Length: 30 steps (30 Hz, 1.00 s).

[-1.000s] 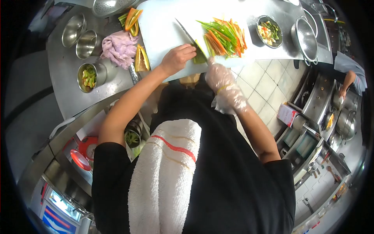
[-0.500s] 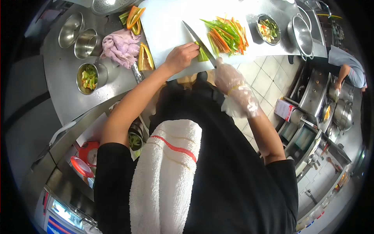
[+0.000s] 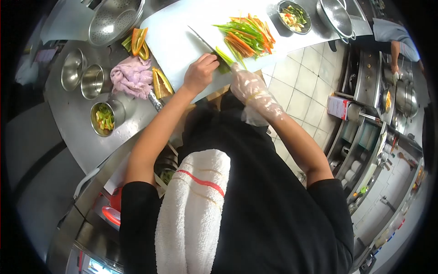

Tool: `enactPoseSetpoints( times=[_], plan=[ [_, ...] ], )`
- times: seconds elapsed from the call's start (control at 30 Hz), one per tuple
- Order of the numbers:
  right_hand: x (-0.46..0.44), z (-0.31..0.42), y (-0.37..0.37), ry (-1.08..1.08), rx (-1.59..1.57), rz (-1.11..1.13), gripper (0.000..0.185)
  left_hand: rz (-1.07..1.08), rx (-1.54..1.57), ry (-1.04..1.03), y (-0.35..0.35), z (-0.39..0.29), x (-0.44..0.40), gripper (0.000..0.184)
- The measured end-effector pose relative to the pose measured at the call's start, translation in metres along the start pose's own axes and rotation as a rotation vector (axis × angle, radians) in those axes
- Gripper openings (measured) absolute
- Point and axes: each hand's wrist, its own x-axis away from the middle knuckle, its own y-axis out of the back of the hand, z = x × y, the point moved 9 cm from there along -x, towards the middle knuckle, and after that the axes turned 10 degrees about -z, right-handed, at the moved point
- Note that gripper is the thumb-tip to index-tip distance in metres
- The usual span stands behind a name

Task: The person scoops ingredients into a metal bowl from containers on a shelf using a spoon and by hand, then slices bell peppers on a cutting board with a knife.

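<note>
The knife [image 3: 199,38] is grasped by the handle in the gloved right hand [image 3: 251,91], its blade slanted across the board [image 3: 169,36], away from the body. The green pepper [image 3: 223,68] is held down on the board, near its front edge, by the curled fingers of the bare left hand [image 3: 200,74], apparently so that it cannot slip under the blade; how firm that grip is cannot be told. The fingertips are tucked in, seemingly for safety beside the steel. Green and orange strips [image 3: 248,39] are heaped just beyond the knife, on the right-hand side, probably so that the cutting spot is left free. An uncut piece [image 3: 162,84] is set on the tabletop [image 3: 82,148] by the board's left edge, within easy reach, next to a crumpled cloth [image 3: 130,78]. Pepper scraps are gathered in a pot [image 3: 105,119] farther left, seemingly to be held apart from the strips
</note>
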Motion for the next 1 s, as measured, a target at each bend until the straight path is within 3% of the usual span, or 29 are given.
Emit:
enactPoseSetpoints(
  times=[0.07, 0.13, 0.2, 0.27, 0.33, 0.4, 0.6, 0.63, 0.67, 0.7, 0.73, 0.83, 0.87, 0.93, 1.0],
  plan=[
    [-0.019, 0.006, 0.018, -0.056, -0.18, -0.115, 0.02, 0.006, 0.008, 0.002, 0.001, 0.002, -0.001, 0.016],
    [-0.022, 0.001, 0.029, -0.107, -0.17, -0.1, 0.019, 0.005, -0.021, 0.005, -0.001, 0.004, -0.001, 0.017],
    [0.005, 0.005, 0.036, -0.234, -0.084, 0.097, 0.018, 0.021, -0.003, 0.03, -0.001, 0.003, -0.003, 0.018],
    [0.013, -0.005, 0.01, -0.25, -0.005, 0.115, 0.021, 0.031, 0.012, 0.059, -0.001, 0.004, -0.003, 0.018],
    [0.008, 0.003, -0.009, 0.034, -0.14, -0.209, 0.022, -0.007, 0.031, 0.028, 0.001, 0.001, -0.005, 0.019],
    [-0.007, 0.01, 0.021, -0.041, -0.18, -0.233, 0.02, -0.002, 0.047, 0.014, -0.002, 0.004, -0.007, 0.018],
    [0.022, 0.004, 0.011, -0.14, -0.262, 0.175, 0.023, 0.058, 0.035, 0.035, -0.028, 0.041, 0.033, 0.02],
    [0.027, 0.0, 0.018, -0.162, -0.327, -0.029, 0.023, 0.077, 0.075, 0.046, -0.028, 0.039, 0.027, 0.021],
    [0.031, 0.007, 0.018, 0.121, -0.264, -0.435, 0.012, 0.078, 0.053, 0.069, -0.028, 0.038, 0.024, 0.021],
    [0.02, 0.002, 0.018, -0.035, -0.27, -0.324, 0.013, 0.113, 0.056, 0.1, -0.029, 0.036, 0.023, 0.019],
    [0.01, 0.002, 0.022, -0.153, -0.308, -0.218, 0.014, 0.077, 0.017, 0.002, -0.023, 0.024, 0.019, 0.017],
    [0.005, 0.009, 0.026, -0.072, -0.298, -0.142, 0.016, 0.091, 0.01, 0.01, -0.015, 0.018, 0.012, 0.016],
    [0.013, 0.003, 0.015, -0.094, -0.284, -0.155, 0.016, 0.082, 0.016, 0.029, -0.019, 0.016, 0.011, 0.015],
    [0.031, 0.013, 0.006, 0.021, -0.131, -0.475, 0.018, 0.071, 0.031, 0.024, -0.016, 0.013, 0.009, 0.013],
    [0.025, 0.01, 0.007, -0.071, -0.211, -0.478, 0.02, 0.081, 0.052, 0.079, -0.02, 0.02, 0.012, 0.013]
  ],
)
